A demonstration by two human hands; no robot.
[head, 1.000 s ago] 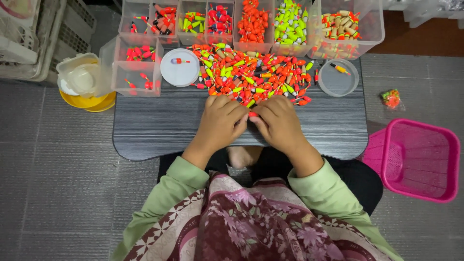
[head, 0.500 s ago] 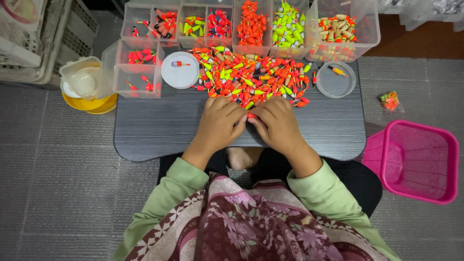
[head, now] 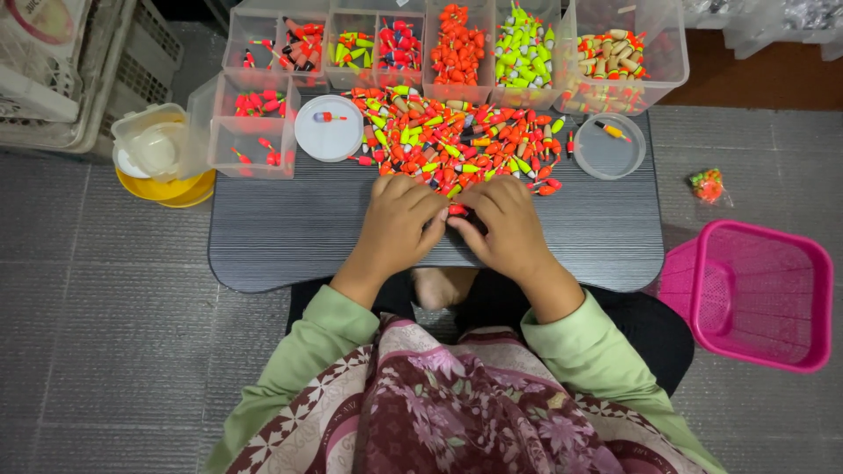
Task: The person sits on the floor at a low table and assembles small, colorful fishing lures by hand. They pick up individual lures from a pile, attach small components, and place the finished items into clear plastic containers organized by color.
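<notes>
At table (head: pixel 290 237) centre: left hand (head: pixel 397 224) and right hand (head: pixel 507 226) met, fingertips pinched small red float (head: pixel 457 210), largely hidden. Beyond: glossy tapered plastic floats (head: pixel 457 140), heaped.

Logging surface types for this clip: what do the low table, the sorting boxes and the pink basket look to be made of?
Low table: probably laminated board, dark grey with fine printed lines and a dull sheen. Sorting boxes: clear hard plastic; the bright pieces show through the glossy walls. Pink basket: moulded plastic, going by its uniform colour and fine lattice walls. Both hands, left hand and right hand, pinch a small red piece.
</notes>
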